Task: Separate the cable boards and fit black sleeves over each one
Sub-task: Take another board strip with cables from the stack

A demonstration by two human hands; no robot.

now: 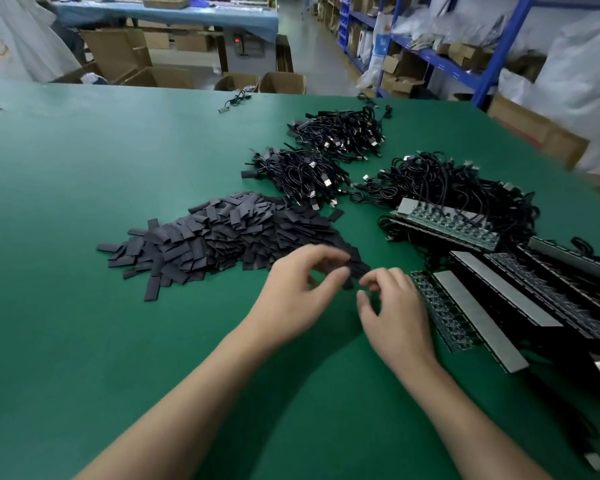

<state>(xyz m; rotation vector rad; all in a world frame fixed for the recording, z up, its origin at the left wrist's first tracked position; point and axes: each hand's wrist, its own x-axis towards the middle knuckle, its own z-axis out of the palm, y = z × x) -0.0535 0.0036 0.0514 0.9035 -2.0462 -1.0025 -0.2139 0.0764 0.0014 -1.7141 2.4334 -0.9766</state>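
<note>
On green mat [111, 341] — flat black sleeves [219, 237]

Matt green felt-like table cover [84, 188]; flat matt black sleeves [201, 240] heaped mid-frame; dull grey metal-looking strips [478, 315] on green circuit boards lower right; brown cardboard boxes [118, 53] upper left.

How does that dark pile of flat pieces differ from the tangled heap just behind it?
The sleeve pile is short flat matte strips; the cable heap is thin looped cords with shiny plug ends. The sleeve pile is wider and reaches the left hand; the cable heap lies farther off, untouched. Both are black, on the green table.
</note>
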